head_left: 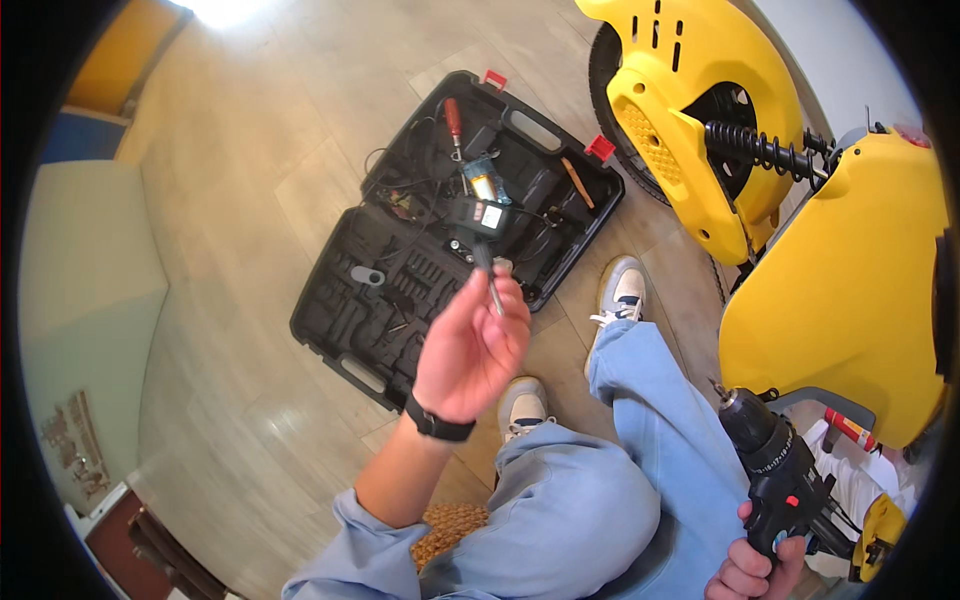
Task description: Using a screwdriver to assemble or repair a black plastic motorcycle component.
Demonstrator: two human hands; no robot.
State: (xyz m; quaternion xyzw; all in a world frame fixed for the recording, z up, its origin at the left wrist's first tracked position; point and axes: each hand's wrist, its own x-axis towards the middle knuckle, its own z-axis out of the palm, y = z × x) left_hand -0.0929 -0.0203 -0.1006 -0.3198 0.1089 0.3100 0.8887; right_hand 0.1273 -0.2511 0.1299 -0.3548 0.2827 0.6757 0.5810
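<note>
We see two hands well apart from each other. The left hand point(475, 345) is up over the open black tool case point(345, 300), and its fingers pinch a thin grey piece point(497, 297). That piece runs up to a black block point(478, 215) with a white label, just past the fingertips. We cannot tell if the thin piece is a cord or a stick. The right hand point(755, 572) is low on the right side, wrapped around the handle of a black drill point(780, 465). The drill's tip points up and a bit to the left, near the leg in blue pants point(675, 420). In the case we see a red-handled tool point(453, 118), a thin orange stick point(577, 183) and a grey oval thing point(367, 275). A big yellow scooter point(810, 310) stands on the right, with a black spring point(760, 147).
</note>
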